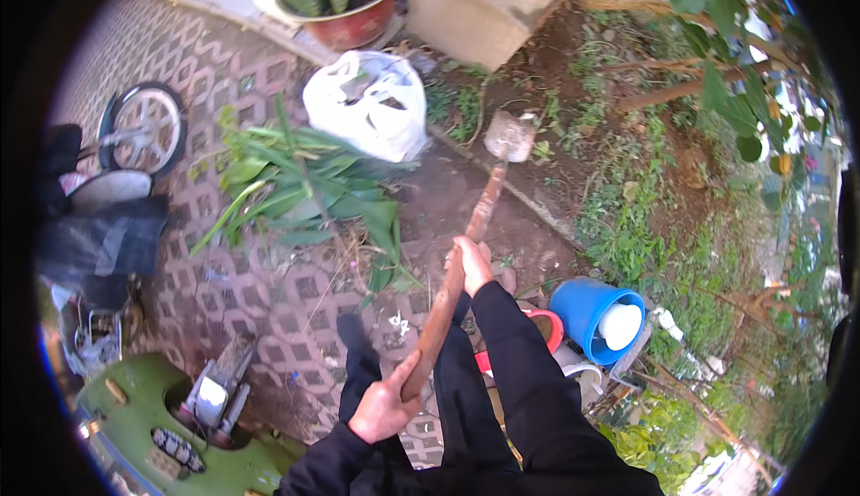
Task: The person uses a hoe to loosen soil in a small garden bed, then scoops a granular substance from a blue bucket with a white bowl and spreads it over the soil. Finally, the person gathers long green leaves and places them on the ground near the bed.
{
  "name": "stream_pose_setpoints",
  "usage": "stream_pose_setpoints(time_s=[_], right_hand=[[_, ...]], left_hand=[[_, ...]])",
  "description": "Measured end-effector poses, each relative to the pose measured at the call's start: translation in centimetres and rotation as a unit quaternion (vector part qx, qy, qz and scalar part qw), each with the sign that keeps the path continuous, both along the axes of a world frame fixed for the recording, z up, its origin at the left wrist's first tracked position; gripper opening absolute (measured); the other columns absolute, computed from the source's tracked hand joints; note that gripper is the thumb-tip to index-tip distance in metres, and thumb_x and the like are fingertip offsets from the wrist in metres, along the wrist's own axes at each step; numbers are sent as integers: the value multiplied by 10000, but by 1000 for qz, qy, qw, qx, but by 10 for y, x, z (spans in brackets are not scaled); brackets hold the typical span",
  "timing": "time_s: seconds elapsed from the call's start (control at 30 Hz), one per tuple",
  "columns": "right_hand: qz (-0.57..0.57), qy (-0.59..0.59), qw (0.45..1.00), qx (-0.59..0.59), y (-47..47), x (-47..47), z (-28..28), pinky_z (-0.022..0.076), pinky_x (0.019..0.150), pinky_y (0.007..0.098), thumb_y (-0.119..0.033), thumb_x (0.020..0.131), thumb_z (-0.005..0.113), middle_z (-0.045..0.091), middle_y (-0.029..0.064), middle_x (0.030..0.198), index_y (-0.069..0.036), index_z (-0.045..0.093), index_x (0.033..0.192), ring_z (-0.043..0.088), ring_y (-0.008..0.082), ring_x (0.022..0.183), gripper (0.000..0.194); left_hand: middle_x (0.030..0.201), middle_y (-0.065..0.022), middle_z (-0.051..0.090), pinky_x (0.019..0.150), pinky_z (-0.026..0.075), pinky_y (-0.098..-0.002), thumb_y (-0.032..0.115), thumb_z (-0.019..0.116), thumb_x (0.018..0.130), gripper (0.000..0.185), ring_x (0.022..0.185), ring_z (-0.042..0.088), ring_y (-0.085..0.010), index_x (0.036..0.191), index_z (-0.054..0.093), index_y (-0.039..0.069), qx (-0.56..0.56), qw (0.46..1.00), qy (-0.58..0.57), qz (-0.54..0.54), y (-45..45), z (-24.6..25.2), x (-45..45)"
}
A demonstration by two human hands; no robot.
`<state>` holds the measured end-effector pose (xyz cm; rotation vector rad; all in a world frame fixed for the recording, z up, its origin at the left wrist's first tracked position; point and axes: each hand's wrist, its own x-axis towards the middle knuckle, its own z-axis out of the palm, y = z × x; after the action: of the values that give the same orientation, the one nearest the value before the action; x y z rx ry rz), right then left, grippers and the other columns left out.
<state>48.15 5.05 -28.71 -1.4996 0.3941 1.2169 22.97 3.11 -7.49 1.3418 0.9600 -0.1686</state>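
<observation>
Both my hands hold a long-handled spade or hoe with a rough wooden handle (485, 203). My left hand (386, 402) grips the near end of the handle, index finger along it. Farther up, my right hand (474, 264) is wrapped around the middle. The handle slants away from me to a dirt-caked metal blade (509, 137), which is over the soil bed (554, 183) just beyond its edging. I cannot tell whether the blade touches the soil. Left of the blade sits a white plastic bag (366, 103), and a heap of cut green leaves (316, 187) lies on the paving.
A concrete edging (537, 207) divides the paving from the bed. At right stand a blue bucket (568, 311) and a red basin (552, 328). Parked vehicles, one with a green body (127, 408), line the left. A potted snake plant (349, 25) and tree branches (678, 93) are farther off.
</observation>
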Motion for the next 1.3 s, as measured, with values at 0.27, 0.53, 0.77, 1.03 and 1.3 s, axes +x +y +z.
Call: stream_pose_setpoints(time_s=[0.27,0.53,0.77,1.03,1.3], right_hand=[[163,-40,986,21,-80,-165,78,517,593,336,-120,821,671,584,88,801,1,476,983,616,193,652,280],[272,130,947,113,-66,-305,169,485,664,295,-197,835,706,572,37,878,-18,520,994,578,123,749,303],[338,-91,919,179,83,-364,154,495,632,310,-209,866,664,578,90,887,33,441,1133,582,141,738,423],[279,34,952,121,205,-354,54,504,473,361,-15,822,609,557,115,924,-181,108,1527,563,193,552,880],[361,-99,925,59,167,-374,22,528,536,382,-96,829,548,633,174,849,-158,42,1526,653,246,671,863]], left_hand=[[814,-170,587,578,522,-480,139,628,712,694,644,631,-359,1382,445,141,232,928,268,-117,-100,82,-165],[795,-222,637,627,503,-467,273,726,749,561,695,624,-405,1231,535,59,-28,933,345,103,-158,177,-297],[1022,-279,647,776,536,-424,158,635,699,836,858,672,-413,1458,297,65,104,930,228,267,-61,134,-258],[817,-108,574,378,434,-287,-10,536,768,823,435,517,-170,1502,172,67,-137,882,-21,449,88,27,-210],[829,-118,589,393,434,-288,-12,536,734,841,439,513,-159,1503,215,107,-73,916,79,387,52,2,-234]])
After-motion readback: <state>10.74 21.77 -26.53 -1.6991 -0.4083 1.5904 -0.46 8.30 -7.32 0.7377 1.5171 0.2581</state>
